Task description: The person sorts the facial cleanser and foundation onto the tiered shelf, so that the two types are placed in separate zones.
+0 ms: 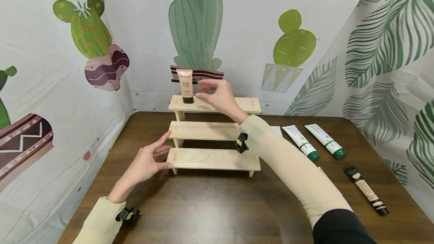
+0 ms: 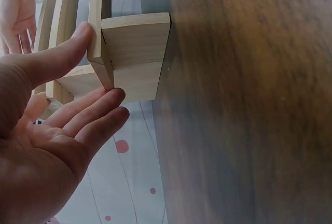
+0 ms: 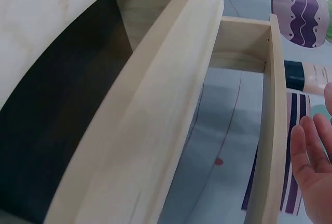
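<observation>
A beige BB cream tube [image 1: 185, 84] stands upright on its black cap at the left end of the top tier of a wooden three-tier display stand [image 1: 210, 159]. Just right of the tube is my right hand [image 1: 218, 95], thumb and fingers spread apart with nothing between them. The right wrist view shows part of that hand [image 3: 316, 177] near the tube [image 3: 315, 78]. My left hand [image 1: 145, 161] holds the stand's left end. In the left wrist view, its thumb touches the lowest tier's edge [image 2: 96, 22] and its fingertips reach the opposite corner.
White tubes with green caps [image 1: 301, 142] [image 1: 326, 141] lie right of the stand. A white item [image 1: 276, 130] is partly hidden by the right sleeve. Nearer the table's right edge lies a dark-capped tube [image 1: 366, 190] with a beige label. A patterned cloth [image 1: 244, 29] hangs behind the table.
</observation>
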